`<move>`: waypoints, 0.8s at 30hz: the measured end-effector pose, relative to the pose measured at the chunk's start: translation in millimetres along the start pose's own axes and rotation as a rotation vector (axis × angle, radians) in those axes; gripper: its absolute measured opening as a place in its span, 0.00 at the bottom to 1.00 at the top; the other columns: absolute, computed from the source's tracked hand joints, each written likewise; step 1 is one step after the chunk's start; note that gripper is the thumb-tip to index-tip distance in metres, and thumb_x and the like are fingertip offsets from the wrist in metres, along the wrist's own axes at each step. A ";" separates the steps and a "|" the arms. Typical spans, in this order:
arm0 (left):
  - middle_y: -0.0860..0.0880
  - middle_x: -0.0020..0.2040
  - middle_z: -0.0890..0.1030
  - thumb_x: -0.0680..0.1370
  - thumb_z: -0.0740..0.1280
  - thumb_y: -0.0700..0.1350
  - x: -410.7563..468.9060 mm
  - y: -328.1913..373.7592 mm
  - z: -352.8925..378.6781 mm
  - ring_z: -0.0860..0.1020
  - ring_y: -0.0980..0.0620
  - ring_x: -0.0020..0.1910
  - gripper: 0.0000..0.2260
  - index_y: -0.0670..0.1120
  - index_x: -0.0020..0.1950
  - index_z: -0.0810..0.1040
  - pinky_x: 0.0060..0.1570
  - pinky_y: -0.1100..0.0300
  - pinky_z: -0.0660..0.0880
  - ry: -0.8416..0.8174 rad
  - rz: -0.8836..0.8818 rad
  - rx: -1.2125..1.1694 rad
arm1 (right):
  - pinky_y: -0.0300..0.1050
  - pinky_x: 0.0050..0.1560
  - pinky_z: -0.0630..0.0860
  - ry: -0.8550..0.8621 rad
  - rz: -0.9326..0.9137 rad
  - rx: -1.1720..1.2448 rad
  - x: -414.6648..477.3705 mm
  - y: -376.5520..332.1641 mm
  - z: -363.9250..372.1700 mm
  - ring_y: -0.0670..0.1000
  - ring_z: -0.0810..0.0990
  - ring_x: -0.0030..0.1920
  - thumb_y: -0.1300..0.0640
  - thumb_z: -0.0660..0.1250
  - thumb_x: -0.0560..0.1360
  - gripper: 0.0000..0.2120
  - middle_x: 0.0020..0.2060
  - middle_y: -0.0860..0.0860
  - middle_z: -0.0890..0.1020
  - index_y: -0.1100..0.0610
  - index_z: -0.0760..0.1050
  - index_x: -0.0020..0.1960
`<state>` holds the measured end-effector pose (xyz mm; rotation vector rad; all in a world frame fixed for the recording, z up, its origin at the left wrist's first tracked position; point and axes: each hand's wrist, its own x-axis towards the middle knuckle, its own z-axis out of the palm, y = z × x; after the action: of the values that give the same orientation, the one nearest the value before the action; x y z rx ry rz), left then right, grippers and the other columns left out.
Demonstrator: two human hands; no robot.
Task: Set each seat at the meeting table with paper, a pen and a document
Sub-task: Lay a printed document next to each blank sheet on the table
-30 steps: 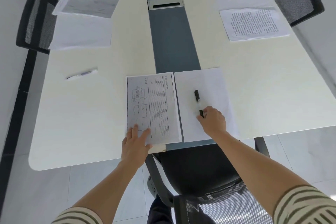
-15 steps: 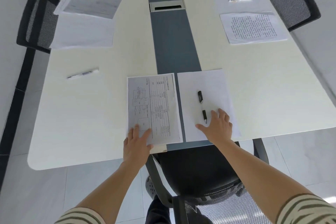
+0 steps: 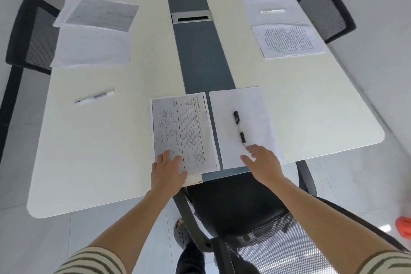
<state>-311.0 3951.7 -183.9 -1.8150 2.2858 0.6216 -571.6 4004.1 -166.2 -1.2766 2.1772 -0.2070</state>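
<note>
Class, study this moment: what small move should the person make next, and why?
Probably lift the left hand off the document and reach for the loose pen. The near and right seats each have a pen on paper; this one lies on bare table, apart from the left seat's paper.

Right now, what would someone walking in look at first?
Probably the near end of the table, where the left hand touches a printed document and the right hand is open over a blank sheet with a black pen on it. Farther left, a white pen lies alone.
</note>
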 end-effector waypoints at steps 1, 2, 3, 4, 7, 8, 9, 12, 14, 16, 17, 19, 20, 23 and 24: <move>0.48 0.69 0.68 0.78 0.62 0.52 -4.8 0.5 -2.7 0.67 0.47 0.67 0.16 0.50 0.65 0.72 0.66 0.53 0.68 0.000 0.005 -0.116 | 0.43 0.58 0.76 -0.023 0.006 0.066 -14.6 -1.1 -1.9 0.50 0.81 0.57 0.47 0.64 0.78 0.18 0.60 0.50 0.82 0.53 0.75 0.65; 0.48 0.67 0.72 0.79 0.62 0.50 -11.4 0.4 -6.3 0.70 0.48 0.65 0.14 0.49 0.63 0.73 0.65 0.54 0.70 -0.019 0.003 -0.252 | 0.39 0.54 0.76 -0.036 0.016 0.130 -29.3 -2.4 -3.3 0.49 0.82 0.53 0.48 0.65 0.78 0.16 0.56 0.49 0.84 0.53 0.77 0.62; 0.48 0.64 0.75 0.79 0.63 0.49 -19.7 -0.8 -9.6 0.73 0.48 0.62 0.12 0.48 0.61 0.74 0.63 0.55 0.73 -0.044 0.006 -0.382 | 0.35 0.52 0.74 -0.037 0.018 0.181 -44.4 -3.1 -4.2 0.48 0.83 0.51 0.49 0.65 0.78 0.14 0.53 0.48 0.84 0.53 0.78 0.60; 0.49 0.61 0.77 0.79 0.63 0.47 -30.8 -3.2 -14.6 0.75 0.49 0.58 0.10 0.48 0.59 0.75 0.60 0.58 0.75 -0.072 0.011 -0.490 | 0.31 0.49 0.73 -0.030 0.019 0.219 -59.5 -4.0 -4.6 0.46 0.83 0.50 0.49 0.66 0.78 0.13 0.51 0.47 0.85 0.53 0.79 0.58; 0.52 0.53 0.79 0.79 0.65 0.47 -77.2 -17.2 -29.4 0.78 0.53 0.52 0.07 0.51 0.56 0.77 0.50 0.70 0.73 -0.135 0.020 -0.660 | 0.25 0.47 0.70 -0.009 0.017 0.311 -108.0 -9.7 -3.9 0.42 0.81 0.46 0.50 0.66 0.77 0.08 0.45 0.43 0.83 0.49 0.79 0.55; 0.53 0.51 0.80 0.79 0.65 0.47 -96.9 -23.3 -33.2 0.78 0.55 0.51 0.06 0.52 0.55 0.77 0.49 0.71 0.73 -0.151 0.007 -0.698 | 0.27 0.49 0.73 -0.012 0.012 0.345 -124.6 -11.3 -2.7 0.42 0.81 0.46 0.51 0.67 0.77 0.06 0.44 0.41 0.83 0.47 0.78 0.54; 0.54 0.50 0.81 0.78 0.66 0.47 -116.5 -30.3 -35.3 0.79 0.56 0.50 0.06 0.53 0.54 0.78 0.50 0.70 0.73 -0.166 -0.018 -0.740 | 0.28 0.50 0.75 -0.022 0.002 0.375 -141.5 -13.5 -1.4 0.42 0.82 0.46 0.51 0.67 0.77 0.05 0.44 0.40 0.83 0.45 0.78 0.52; 0.52 0.46 0.83 0.77 0.67 0.47 -173.8 -53.5 -34.5 0.81 0.55 0.47 0.05 0.55 0.51 0.79 0.53 0.59 0.77 -0.224 -0.142 -0.837 | 0.29 0.46 0.77 -0.082 -0.048 0.428 -185.9 -19.2 6.4 0.41 0.83 0.46 0.51 0.69 0.76 0.04 0.42 0.39 0.84 0.42 0.78 0.49; 0.48 0.42 0.85 0.77 0.68 0.46 -212.4 -63.3 -30.7 0.82 0.53 0.43 0.04 0.54 0.50 0.80 0.50 0.58 0.77 -0.235 -0.212 -0.890 | 0.33 0.47 0.79 -0.143 -0.075 0.464 -209.5 -21.6 12.3 0.41 0.84 0.44 0.52 0.70 0.75 0.05 0.40 0.41 0.86 0.43 0.80 0.49; 0.46 0.42 0.85 0.77 0.68 0.43 -253.2 -66.4 -28.5 0.83 0.52 0.41 0.04 0.52 0.49 0.81 0.46 0.59 0.77 -0.199 -0.280 -0.962 | 0.38 0.47 0.81 -0.215 -0.098 0.478 -227.6 -25.9 18.2 0.43 0.85 0.41 0.56 0.72 0.74 0.05 0.39 0.43 0.86 0.46 0.82 0.48; 0.46 0.41 0.85 0.77 0.68 0.42 -272.9 -67.4 -27.8 0.83 0.53 0.40 0.05 0.50 0.48 0.81 0.43 0.61 0.77 -0.169 -0.323 -1.011 | 0.39 0.47 0.82 -0.247 -0.114 0.476 -234.7 -29.5 21.9 0.43 0.85 0.40 0.57 0.72 0.74 0.05 0.38 0.43 0.87 0.47 0.82 0.47; 0.47 0.39 0.86 0.76 0.68 0.38 -309.7 -72.0 -24.4 0.83 0.53 0.37 0.05 0.47 0.47 0.82 0.38 0.62 0.76 -0.100 -0.432 -1.120 | 0.39 0.47 0.81 -0.316 -0.150 0.462 -244.3 -38.2 33.5 0.43 0.85 0.40 0.57 0.72 0.74 0.05 0.39 0.43 0.86 0.47 0.82 0.47; 0.47 0.38 0.86 0.76 0.68 0.37 -326.9 -76.7 -20.7 0.82 0.53 0.37 0.05 0.46 0.47 0.82 0.38 0.61 0.76 -0.064 -0.485 -1.158 | 0.38 0.47 0.80 -0.354 -0.173 0.451 -248.1 -43.7 40.4 0.42 0.85 0.40 0.57 0.71 0.75 0.05 0.39 0.42 0.86 0.47 0.82 0.48; 0.46 0.38 0.86 0.76 0.68 0.37 -375.5 -93.3 -13.3 0.82 0.50 0.38 0.05 0.45 0.46 0.82 0.39 0.58 0.75 0.037 -0.611 -1.231 | 0.38 0.48 0.80 -0.450 -0.220 0.438 -262.7 -68.1 60.2 0.43 0.85 0.41 0.56 0.71 0.75 0.05 0.40 0.43 0.86 0.47 0.81 0.49; 0.46 0.38 0.86 0.76 0.68 0.36 -388.1 -100.2 -14.0 0.82 0.50 0.38 0.05 0.45 0.46 0.82 0.39 0.58 0.75 0.079 -0.640 -1.252 | 0.39 0.48 0.80 -0.469 -0.243 0.439 -268.2 -79.0 65.6 0.43 0.85 0.41 0.56 0.71 0.75 0.05 0.40 0.44 0.87 0.47 0.81 0.49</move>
<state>-115.1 4274.7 -49.1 -2.7991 1.0864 2.0914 -379.9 4197.2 -74.4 -1.1853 1.4796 -0.4115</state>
